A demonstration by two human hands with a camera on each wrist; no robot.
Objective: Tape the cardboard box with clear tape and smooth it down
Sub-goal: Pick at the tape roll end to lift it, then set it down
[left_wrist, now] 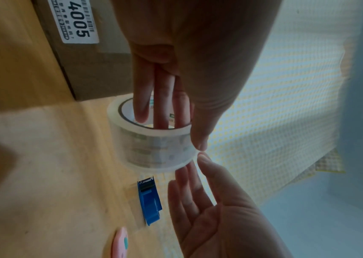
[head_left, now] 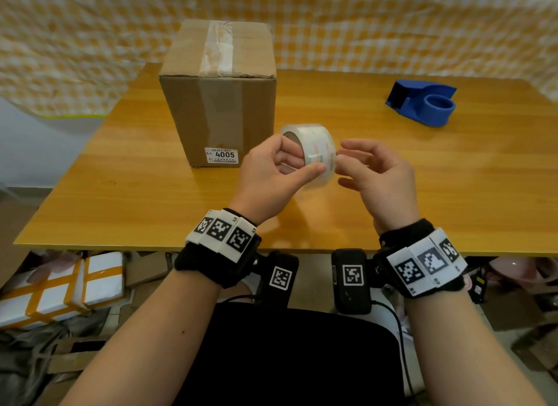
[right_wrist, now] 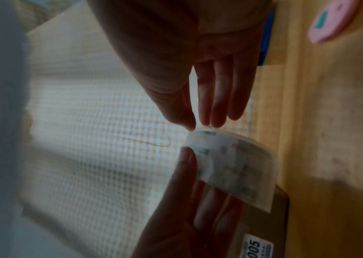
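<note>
Table point(head_left: 392, 170): wood top, checked cloth hanging behind it. Cardboard box point(head_left: 217, 103) stands upright at back-left, label "4005" low on the face toward me, a strip of clear tape already along the top seam, wrinkled in places. Blue tape dispenser point(head_left: 422, 103) sits well apart at right, no roll on it.

Step in hand, as I read it: finding the free end on the roll. No fresh strip is pulled out, so the new taping hasn't started.

Tape roll point(head_left: 314, 151) is off the table, just beside the box's near right corner, in front of me. My left hand point(head_left: 271, 176) has it: fingers point(left_wrist: 142, 97) threaded through the core, thumb clamped on the outer wrap. Firm hold, roll can't spin freely.

My right hand point(head_left: 377, 173) holds nothing. Fingers loosely extended, thumb and fingertips point(right_wrist: 213, 115) right at the roll's edge; touching or a hair off, can't tell from the wrist views.

Next move needs: a nail under the tape end, and I can't see where that end is. Left thumb will have to ease off so the roll can turn. Then peel a length, carry it to the box top.
</note>
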